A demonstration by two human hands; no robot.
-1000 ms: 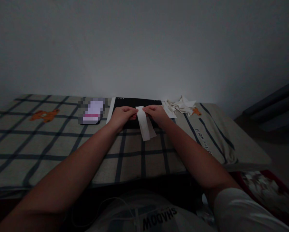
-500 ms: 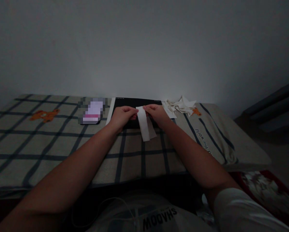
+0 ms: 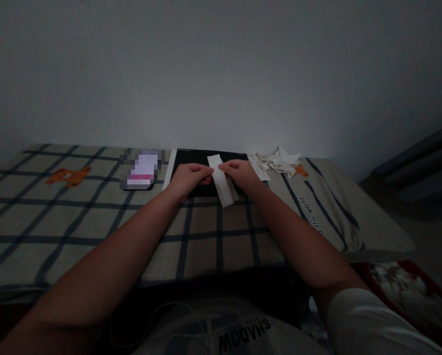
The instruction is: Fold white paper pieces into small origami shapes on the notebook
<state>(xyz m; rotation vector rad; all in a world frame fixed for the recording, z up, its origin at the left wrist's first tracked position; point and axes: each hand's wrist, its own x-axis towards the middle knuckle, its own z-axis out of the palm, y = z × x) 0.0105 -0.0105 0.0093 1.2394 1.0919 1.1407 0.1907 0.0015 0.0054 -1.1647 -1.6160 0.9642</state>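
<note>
Between my two hands a white paper strip (image 3: 223, 186) hangs at a slant, its upper end rising above my fingertips. My left hand (image 3: 191, 178) pinches its left edge with thumb and finger. My right hand (image 3: 241, 172) pinches the opposite edge at about the same height. Part of a second layer of paper shows behind the strip at its lower right. Under the hands lies a flat black sheet or board (image 3: 194, 157) with a white left border, partly covered by my hands and the strip.
A phone (image 3: 144, 167) with a blurred, lit screen lies to the left. Crumpled white paper pieces (image 3: 278, 160) rest at the right of the black sheet. A checked cloth (image 3: 132, 217) covers the table, a wall stands behind, and a red container (image 3: 411, 283) of paper scraps sits lower right.
The paper strip has shifted upward between my fingers, so more of it stands above them and less hangs below. Its two layers lie closer together. My hands have barely moved.
</note>
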